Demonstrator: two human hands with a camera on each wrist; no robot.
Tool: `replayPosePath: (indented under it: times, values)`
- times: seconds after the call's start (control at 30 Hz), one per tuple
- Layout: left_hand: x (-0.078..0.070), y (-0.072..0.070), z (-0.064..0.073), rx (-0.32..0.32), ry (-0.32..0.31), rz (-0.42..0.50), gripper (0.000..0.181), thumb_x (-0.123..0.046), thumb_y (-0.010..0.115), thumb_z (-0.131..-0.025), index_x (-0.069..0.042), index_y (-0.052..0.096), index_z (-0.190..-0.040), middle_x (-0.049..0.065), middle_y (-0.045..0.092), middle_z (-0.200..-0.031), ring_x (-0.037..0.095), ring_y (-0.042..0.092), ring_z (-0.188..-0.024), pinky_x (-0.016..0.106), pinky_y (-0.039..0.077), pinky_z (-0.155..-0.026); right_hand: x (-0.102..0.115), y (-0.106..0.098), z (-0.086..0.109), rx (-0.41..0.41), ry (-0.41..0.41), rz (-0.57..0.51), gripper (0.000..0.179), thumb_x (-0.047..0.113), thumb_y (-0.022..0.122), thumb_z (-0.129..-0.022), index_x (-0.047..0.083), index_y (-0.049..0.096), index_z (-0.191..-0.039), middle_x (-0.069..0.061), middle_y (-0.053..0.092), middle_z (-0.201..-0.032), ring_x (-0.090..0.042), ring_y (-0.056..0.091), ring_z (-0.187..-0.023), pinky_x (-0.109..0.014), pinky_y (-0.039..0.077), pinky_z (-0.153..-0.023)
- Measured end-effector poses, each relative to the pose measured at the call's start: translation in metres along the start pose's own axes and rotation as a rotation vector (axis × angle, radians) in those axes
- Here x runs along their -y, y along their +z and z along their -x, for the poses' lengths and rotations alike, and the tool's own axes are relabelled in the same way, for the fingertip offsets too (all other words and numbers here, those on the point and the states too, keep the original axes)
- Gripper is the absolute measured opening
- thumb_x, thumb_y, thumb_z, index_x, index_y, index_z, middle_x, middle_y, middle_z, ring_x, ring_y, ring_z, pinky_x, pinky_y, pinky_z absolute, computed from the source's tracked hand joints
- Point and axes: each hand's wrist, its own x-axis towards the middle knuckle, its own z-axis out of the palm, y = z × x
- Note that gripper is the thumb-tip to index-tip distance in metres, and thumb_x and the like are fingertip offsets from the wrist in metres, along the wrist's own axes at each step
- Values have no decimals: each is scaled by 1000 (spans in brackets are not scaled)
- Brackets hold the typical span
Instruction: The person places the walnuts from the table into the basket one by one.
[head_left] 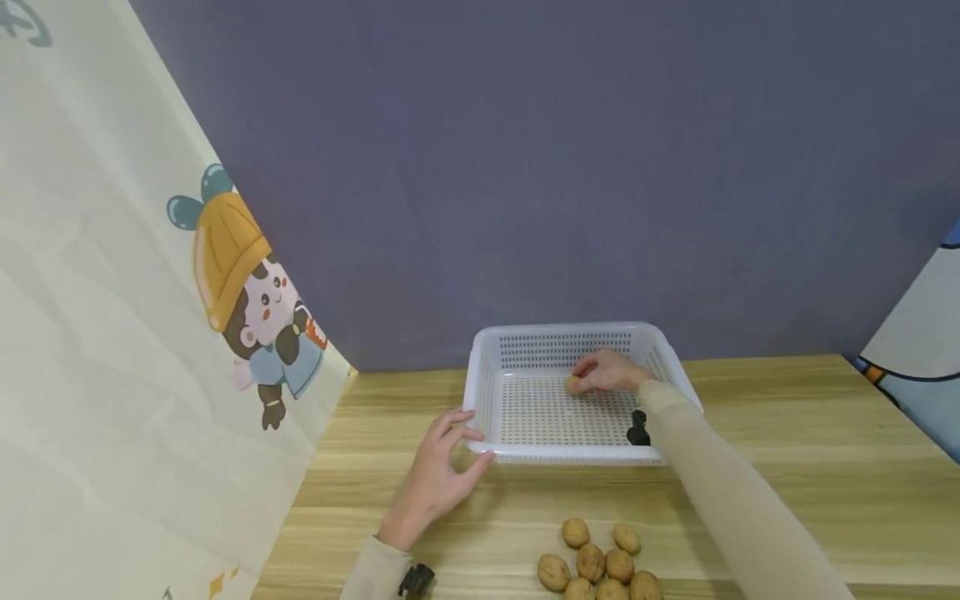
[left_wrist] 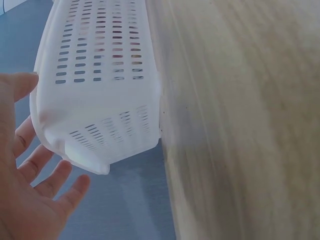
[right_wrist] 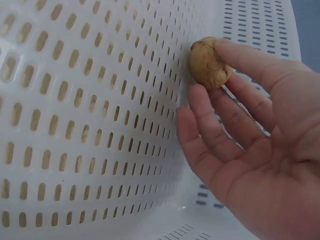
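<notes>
A white plastic basket point(head_left: 573, 452) with slotted walls and floor stands on the table. Inside it, my right hand point(head_left: 609, 372) pinches a walnut point(right_wrist: 209, 62) between thumb and fingertips, close against the slotted floor. In the right wrist view, the other fingers of the right hand point(right_wrist: 260, 135) spread below the nut. At the basket's front left corner is my left hand point(head_left: 438, 471), thumb by the front rim and loosely spread fingers at the left rim. The left wrist view shows this left hand point(left_wrist: 35, 175) around the corner, its fingers extended. Several walnuts point(head_left: 590, 563) lie in front of the basket.
The wooden table point(head_left: 780, 467) ends at a dark grey-blue backdrop point(head_left: 570, 183) just behind the basket. A pale curtain with a cartoon figure point(head_left: 255, 308) hangs at the left. Black wrist devices point(head_left: 638, 428) sit on both arms.
</notes>
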Motion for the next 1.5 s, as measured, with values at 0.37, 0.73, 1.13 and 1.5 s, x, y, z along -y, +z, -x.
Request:
replayPosePath:
  times: [0.37,0.73,1.13,1.5]
  values:
    - [2,-1,-2,6,-20,13,27,-30,85,-89,-14,75,-109,6,63,-149,32,53,-146,57,44,-124,20,-19,8,90,-25,-28,60,37,68,-103,-2,55,-148,-20,67,-134,-32,67,-117,-48,63,-92]
    - [2,-2,0,2,-27,20,28,-31,85,-88,-15,75,-109,5,64,-148,30,55,-144,57,45,-122,71,-44,59,34,-241,-71,52,33,68,-105,4,58,-147,-18,67,-142,-31,68,-122,-39,63,-92]
    - [3,-3,-1,13,-25,28,28,-31,86,-89,-14,75,-109,8,63,-148,31,53,-146,55,43,-125,77,0,111,-41,-416,-84,42,24,74,-101,7,66,-139,-11,76,-127,-19,74,-106,-31,63,-85]
    - [1,-1,-1,2,-8,10,28,-32,86,-88,-16,75,-109,4,64,-148,29,56,-144,54,47,-122,53,69,157,-27,-609,-43,25,17,80,-95,11,76,-119,2,79,-104,-1,70,-88,-25,64,-78]
